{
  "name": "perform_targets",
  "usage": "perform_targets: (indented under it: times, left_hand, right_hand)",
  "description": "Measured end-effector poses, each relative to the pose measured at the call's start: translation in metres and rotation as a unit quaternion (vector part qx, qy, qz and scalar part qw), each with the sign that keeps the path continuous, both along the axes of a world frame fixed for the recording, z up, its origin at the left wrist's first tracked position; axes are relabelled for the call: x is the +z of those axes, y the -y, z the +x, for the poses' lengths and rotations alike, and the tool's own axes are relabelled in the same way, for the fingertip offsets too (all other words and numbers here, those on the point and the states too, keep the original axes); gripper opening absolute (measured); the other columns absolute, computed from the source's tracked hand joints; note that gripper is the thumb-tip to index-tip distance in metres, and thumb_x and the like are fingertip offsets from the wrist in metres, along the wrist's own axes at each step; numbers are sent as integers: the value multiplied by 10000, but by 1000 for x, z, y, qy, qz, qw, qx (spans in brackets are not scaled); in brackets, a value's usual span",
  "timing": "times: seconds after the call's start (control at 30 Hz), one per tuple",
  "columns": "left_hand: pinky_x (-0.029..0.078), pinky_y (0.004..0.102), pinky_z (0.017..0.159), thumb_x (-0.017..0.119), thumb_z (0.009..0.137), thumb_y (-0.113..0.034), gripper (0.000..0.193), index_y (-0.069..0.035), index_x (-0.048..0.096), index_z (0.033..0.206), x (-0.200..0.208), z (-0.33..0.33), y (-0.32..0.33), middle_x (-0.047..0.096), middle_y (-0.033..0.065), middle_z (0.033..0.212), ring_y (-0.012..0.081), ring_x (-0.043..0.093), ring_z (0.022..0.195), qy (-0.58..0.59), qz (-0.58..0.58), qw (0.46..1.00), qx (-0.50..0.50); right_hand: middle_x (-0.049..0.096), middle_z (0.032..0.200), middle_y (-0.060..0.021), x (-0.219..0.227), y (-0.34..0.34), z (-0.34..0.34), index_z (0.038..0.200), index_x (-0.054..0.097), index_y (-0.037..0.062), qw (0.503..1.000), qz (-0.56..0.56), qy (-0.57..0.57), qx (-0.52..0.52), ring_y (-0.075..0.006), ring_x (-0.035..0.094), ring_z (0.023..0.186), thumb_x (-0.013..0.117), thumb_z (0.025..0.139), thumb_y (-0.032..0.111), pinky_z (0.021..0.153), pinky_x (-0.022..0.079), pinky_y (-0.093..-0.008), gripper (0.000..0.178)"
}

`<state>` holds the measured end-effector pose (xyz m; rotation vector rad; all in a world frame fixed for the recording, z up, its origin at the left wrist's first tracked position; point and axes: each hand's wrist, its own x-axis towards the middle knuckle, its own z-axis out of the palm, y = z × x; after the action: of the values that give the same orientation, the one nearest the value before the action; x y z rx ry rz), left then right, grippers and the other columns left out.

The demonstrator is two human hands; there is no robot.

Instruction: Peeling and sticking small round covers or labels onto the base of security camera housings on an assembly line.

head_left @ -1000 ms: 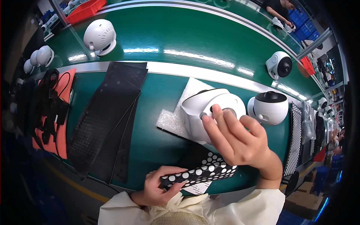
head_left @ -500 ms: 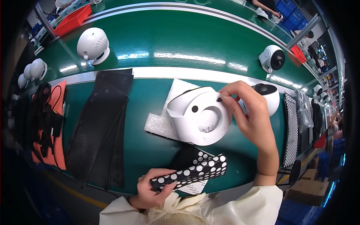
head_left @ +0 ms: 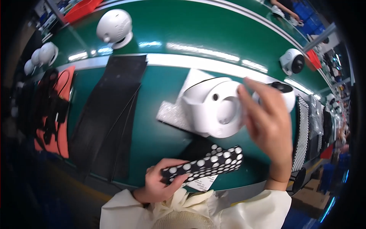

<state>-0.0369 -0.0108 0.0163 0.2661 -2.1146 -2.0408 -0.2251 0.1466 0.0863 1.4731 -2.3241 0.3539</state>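
Observation:
My left hand (head_left: 164,182) is closed around a rolled black sheet with white round dots (head_left: 202,165), held near the table's front edge. Beyond it, a white rounded plastic housing (head_left: 198,114) lies with its ring-shaped base facing up. A small black round pad (head_left: 215,97) is stuck on that base, left of the central opening. At the base's right rim is my right hand (head_left: 270,118), smeared by motion. Its fingertips cover part of the rim, and whether they hold anything is unclear. White foam sheet (head_left: 171,113) lies under the housing.
Long black strips (head_left: 103,110) lie to the left, with black cables on an orange mat (head_left: 65,131) beyond them. A second white device (head_left: 288,98) stands behind my right hand. More white devices (head_left: 114,28) sit on the far green belt. Dotted strips (head_left: 301,133) lie at right.
The whole view has shifted, so the table appears higher and further right. My right hand, pinched at the rim before, is now blurred with its fingers less bent. My left hand keeps the dotted sheet.

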Motion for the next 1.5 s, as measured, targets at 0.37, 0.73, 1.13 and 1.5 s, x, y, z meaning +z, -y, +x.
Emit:
perform_targets:
  times: [0.37,0.73,1.13,1.5]
  left_hand:
    - [421,233,457,608,675,-24,157,-9,556,823,-4,-10,4,565,79,597,152,575,501,-25,-54,998,0]
    - [414,301,432,616,638,-16,204,-22,533,823,-15,-16,-6,512,86,550,238,546,471,-75,-192,978,27]
    - [410,284,436,583,650,2,223,-9,511,861,-14,-17,-6,516,86,559,219,552,477,-43,-168,985,-4]
    - [389,234,390,606,695,-13,117,19,558,797,-11,-19,-1,553,62,538,128,529,407,-47,-136,989,32]
  right_hand:
    - [496,742,-28,-12,34,41,900,609,52,925,-17,276,262,-160,455,646,652,635,165,532,322,-258,291]
    - [423,683,-46,-17,39,58,786,576,-19,945,-16,225,238,-169,413,636,547,543,89,533,303,-262,267]
    - [469,674,-50,-30,34,61,797,579,-42,958,-68,173,218,-153,438,602,533,498,104,529,304,-267,336]
    - [560,710,-48,-21,11,21,858,576,-1,921,-182,320,130,-143,504,598,593,583,-67,505,360,-230,283]
